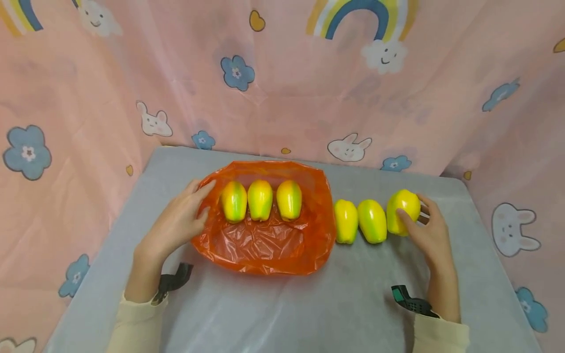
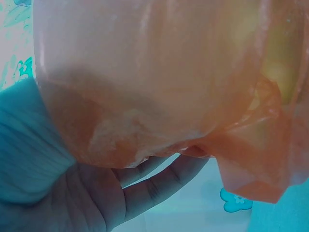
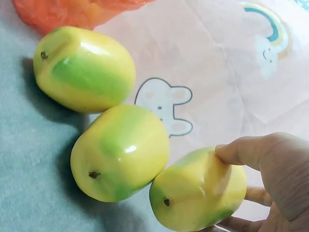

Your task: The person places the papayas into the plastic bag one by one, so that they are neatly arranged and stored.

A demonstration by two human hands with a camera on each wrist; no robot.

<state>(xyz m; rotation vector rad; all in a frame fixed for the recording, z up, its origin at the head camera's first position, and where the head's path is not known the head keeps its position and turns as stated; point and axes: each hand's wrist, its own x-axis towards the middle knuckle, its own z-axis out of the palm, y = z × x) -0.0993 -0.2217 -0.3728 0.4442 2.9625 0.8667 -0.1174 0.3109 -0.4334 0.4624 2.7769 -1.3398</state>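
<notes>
My right hand (image 1: 430, 235) holds a glossy yellow-green papaya (image 1: 403, 212), thumb on its near side and fingers round its far side. In the right wrist view the thumb tip presses on this papaya (image 3: 200, 188), stem end facing the camera. My left hand (image 1: 178, 220) is at the left rim of an orange plastic bag (image 1: 260, 245), its fingers spread loosely along the edge. The left wrist view shows the bag wall (image 2: 145, 96) covering part of that hand (image 2: 87, 198), with fingers extended behind it. Three yellow-orange papayas (image 1: 260, 200) lie side by side in the wide-open bag.
Two more papayas, one at the bag's right edge (image 1: 346, 221) and one beside the held fruit (image 1: 372, 220), lie on the grey table (image 1: 282, 314). A pink patterned curtain (image 1: 282, 113) hangs behind the table and along both sides.
</notes>
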